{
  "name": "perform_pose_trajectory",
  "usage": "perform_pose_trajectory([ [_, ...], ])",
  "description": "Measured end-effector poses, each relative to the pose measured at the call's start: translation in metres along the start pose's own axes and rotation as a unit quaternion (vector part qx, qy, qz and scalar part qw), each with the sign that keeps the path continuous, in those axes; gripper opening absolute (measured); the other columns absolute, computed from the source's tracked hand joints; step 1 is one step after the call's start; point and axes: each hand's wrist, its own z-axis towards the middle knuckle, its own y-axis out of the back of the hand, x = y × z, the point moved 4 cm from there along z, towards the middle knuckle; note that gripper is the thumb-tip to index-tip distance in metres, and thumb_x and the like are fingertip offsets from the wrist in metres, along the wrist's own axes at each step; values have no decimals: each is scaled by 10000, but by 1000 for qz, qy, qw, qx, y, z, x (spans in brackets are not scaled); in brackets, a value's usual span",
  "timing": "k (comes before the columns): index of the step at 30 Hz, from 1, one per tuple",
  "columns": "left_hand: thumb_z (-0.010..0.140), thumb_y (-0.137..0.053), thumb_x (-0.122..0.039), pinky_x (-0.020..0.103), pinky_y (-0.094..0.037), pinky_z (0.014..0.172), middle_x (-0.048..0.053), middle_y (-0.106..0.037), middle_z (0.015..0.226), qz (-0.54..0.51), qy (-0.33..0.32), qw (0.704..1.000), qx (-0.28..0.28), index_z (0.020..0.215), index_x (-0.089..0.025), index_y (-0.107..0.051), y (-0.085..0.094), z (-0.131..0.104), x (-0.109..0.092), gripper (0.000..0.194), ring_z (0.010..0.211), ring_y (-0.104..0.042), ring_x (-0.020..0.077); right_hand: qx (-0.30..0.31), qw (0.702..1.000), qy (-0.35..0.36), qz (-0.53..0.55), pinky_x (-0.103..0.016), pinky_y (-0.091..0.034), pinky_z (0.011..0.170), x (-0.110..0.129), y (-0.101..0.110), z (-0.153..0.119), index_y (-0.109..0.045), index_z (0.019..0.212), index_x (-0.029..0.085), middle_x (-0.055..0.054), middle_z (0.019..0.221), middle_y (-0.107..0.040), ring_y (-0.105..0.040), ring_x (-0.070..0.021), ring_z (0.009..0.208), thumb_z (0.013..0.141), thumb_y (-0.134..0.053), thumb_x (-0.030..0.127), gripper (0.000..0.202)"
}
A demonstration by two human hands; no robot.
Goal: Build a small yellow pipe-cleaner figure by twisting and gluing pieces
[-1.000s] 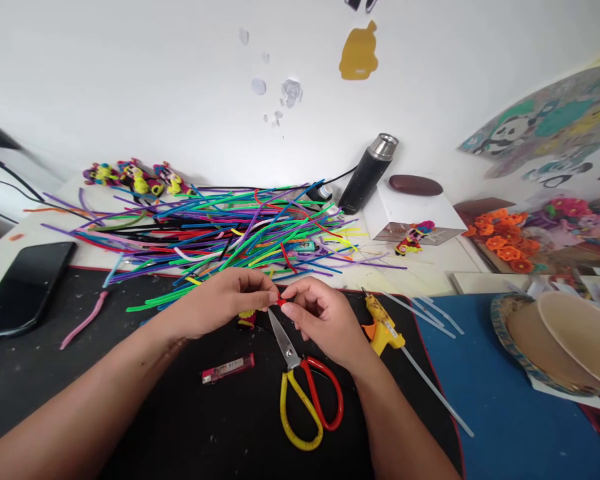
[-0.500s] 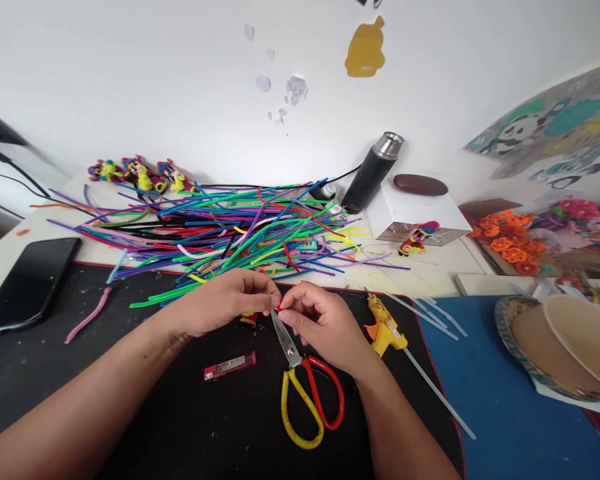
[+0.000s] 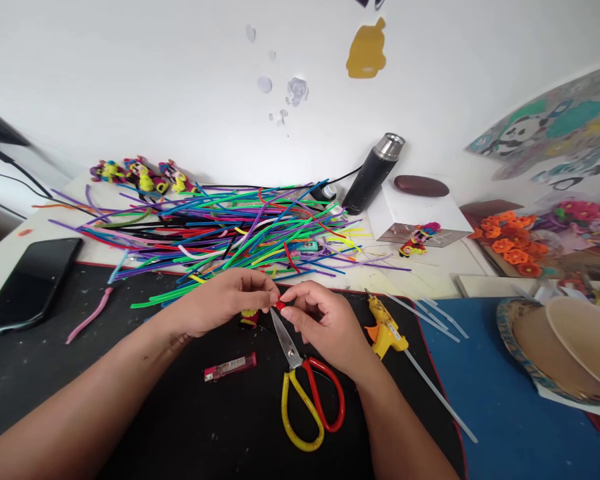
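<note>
My left hand [image 3: 237,300] and my right hand [image 3: 325,323] meet above the black mat, thumbs and fingertips pinched from both sides on a small red pipe cleaner piece [image 3: 280,305]. Just below the fingers lie scissors [image 3: 293,357] with one yellow and one red handle; their tips are partly covered by the hands. A small yellow and dark red figure part [image 3: 249,319] rests under my left hand, mostly hidden. To the left of the scissors is a pink lighter [image 3: 230,367]. A yellow glue gun [image 3: 384,325] with a glue stick in it lies right of my right hand.
Behind the hands spreads a pile of coloured pipe cleaners [image 3: 220,230]. A black thermos [image 3: 373,175] leans beside a white box [image 3: 420,213] with a small figure [image 3: 420,240]. At left lies a phone [image 3: 30,283]; at right, glue sticks [image 3: 437,317] and a bowl [image 3: 520,347].
My right fingertips have shifted slightly right, and more of the red pipe cleaner piece shows between the hands. The scissors, lighter and glue gun stay put.
</note>
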Motion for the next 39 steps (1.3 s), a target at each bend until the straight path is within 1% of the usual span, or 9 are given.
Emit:
perform_pose_trajectory([
  [2, 823, -735, -403, 260, -413, 669, -20, -623, 749, -6, -1, 1000, -10, 826, -183, -709, 0, -1, -2, 222, 690, -532, 145, -12, 1000, 13, -12, -251, -395, 578, 1, 1, 1, -685, 1053, 229, 63, 680, -548, -516, -119, 586, 946, -702, 294, 126],
  [6, 834, -722, -432, 267, -428, 680, -5, -638, 770, 4, -7, 1000, -13, 832, -182, -719, 0, -2, -4, 250, 703, -544, 152, -23, 998, 32, -42, -250, -387, 592, 2, 0, 2, -679, 1025, 226, 55, 705, -579, -525, -122, 624, 939, -699, 257, 94],
  [13, 829, -722, -416, 263, -424, 666, -8, -633, 763, 8, -6, 1000, -9, 835, -184, -719, 0, -1, -2, 233, 693, -540, 151, -36, 993, 36, -104, -249, -379, 578, 3, -1, 0, -697, 995, 233, 42, 703, -603, -527, -131, 612, 943, -688, 272, 65],
  [17, 836, -716, -394, 257, -415, 654, -19, -616, 748, 11, -4, 1000, -5, 835, -183, -710, 0, -1, -1, 210, 682, -532, 145, -40, 989, 51, -132, -249, -372, 576, 5, 0, 0, -718, 990, 237, 40, 701, -617, -529, -129, 610, 955, -686, 271, 58],
  [26, 888, -683, -449, 249, -435, 635, -13, -639, 768, 68, -17, 997, -20, 878, -185, -708, 1, 1, 2, 265, 675, -561, 150, -34, 981, 68, -177, -264, -391, 631, 9, 0, 1, -726, 968, 238, 34, 712, -653, -557, -135, 616, 963, -671, 225, 57],
  [32, 892, -669, -440, 245, -442, 631, -16, -649, 767, 81, -19, 996, -25, 877, -192, -705, 1, 0, 1, 251, 674, -583, 153, -34, 977, 71, -198, -269, -397, 645, 9, 0, 2, -726, 982, 250, 27, 740, -679, -587, -147, 640, 972, -672, 246, 56],
  [39, 876, -681, -489, 244, -464, 634, -16, -651, 765, 87, -16, 996, -29, 855, -200, -700, 1, 0, 1, 291, 676, -598, 159, -22, 974, 67, -217, -273, -400, 654, 9, 0, 2, -726, 979, 259, 26, 757, -696, -606, -155, 650, 978, -669, 239, 60],
])
